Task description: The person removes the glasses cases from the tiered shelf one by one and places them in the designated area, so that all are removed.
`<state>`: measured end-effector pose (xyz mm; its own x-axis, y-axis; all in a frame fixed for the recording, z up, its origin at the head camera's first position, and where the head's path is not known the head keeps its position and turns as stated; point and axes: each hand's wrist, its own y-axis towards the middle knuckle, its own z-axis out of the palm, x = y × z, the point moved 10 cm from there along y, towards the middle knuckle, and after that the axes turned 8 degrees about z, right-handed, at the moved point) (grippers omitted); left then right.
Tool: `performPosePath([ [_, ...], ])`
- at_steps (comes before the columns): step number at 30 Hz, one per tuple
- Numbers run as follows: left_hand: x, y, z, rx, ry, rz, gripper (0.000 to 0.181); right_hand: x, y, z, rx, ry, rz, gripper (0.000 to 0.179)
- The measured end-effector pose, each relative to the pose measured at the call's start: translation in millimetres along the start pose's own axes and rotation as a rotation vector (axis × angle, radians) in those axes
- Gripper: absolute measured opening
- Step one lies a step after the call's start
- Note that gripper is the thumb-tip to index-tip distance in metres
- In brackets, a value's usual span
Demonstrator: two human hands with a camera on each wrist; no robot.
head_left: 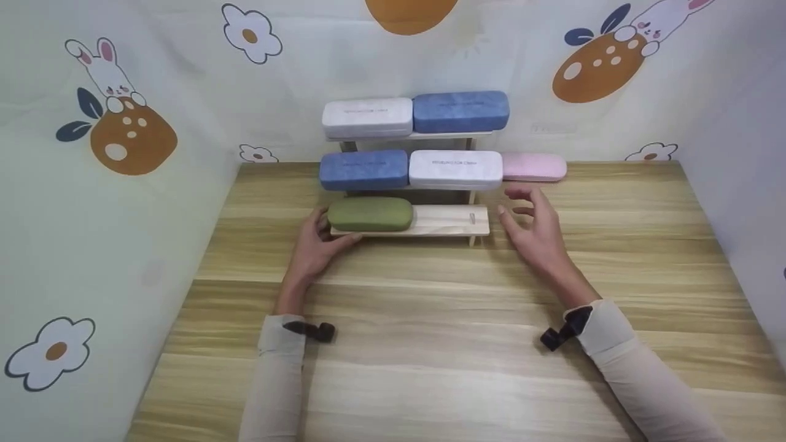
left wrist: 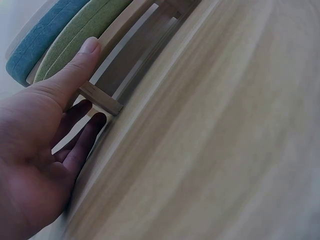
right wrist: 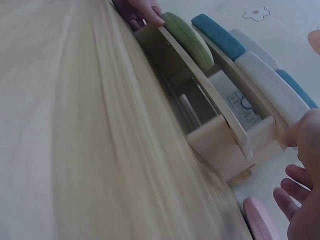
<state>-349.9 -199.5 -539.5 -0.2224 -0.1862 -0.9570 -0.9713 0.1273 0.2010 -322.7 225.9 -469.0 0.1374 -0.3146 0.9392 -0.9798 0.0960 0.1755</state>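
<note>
A three-tier wooden display rack [head_left: 451, 220] stands on the table with glasses cases on it. On its lowest step, at the left, lies a green glasses case [head_left: 370, 214]; the step's right half is bare wood. My left hand [head_left: 315, 248] grips the left end of that step, thumb along the front edge just under the green case, other fingers around the end and below the board. My right hand [head_left: 539, 236] is beside the rack's right end, fingers loosely bent and holding nothing. Near its fingertips, a pink glasses case [head_left: 535, 167] lies right of the middle step.
On the middle step sit a blue case [head_left: 364, 170] and a white case [head_left: 455, 169], side by side. The top step carries another white case [head_left: 367, 117] and another blue case [head_left: 461, 112]. A printed cloth wall [head_left: 307, 80] rises close behind the rack.
</note>
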Motion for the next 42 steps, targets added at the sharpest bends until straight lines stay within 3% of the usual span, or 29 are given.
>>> performPosePath([
  [4, 0.3, -1.0, -0.8, -0.003, -0.008, 0.0, 0.086, -4, -4.1, 11, 0.018, 0.006, -0.034, 0.031],
  [12, 2.4, -1.1, -1.6, -0.003, 0.005, -0.014, 0.091, 16, -13.7, 36, 0.055, -0.017, -0.175, 0.032],
  [16, 2.7, -1.5, -1.9, -0.004, 0.009, -0.024, 0.094, 23, -15.7, 49, 0.075, -0.034, -0.185, 0.035],
  [22, 0.8, -1.5, -1.1, -0.008, 0.007, -0.028, 0.097, 29, -16.8, 68, 0.168, 0.003, -0.186, 0.043],
  [30, 0.9, -1.0, -1.4, -0.004, 0.005, -0.018, 0.096, 27, -11.4, 99, 0.315, 0.024, -0.103, 0.056],
  [42, 0.4, -0.6, -0.7, -0.001, 0.008, -0.012, 0.091, 42, -9.6, 141, 0.382, -0.207, -0.153, 0.068],
])
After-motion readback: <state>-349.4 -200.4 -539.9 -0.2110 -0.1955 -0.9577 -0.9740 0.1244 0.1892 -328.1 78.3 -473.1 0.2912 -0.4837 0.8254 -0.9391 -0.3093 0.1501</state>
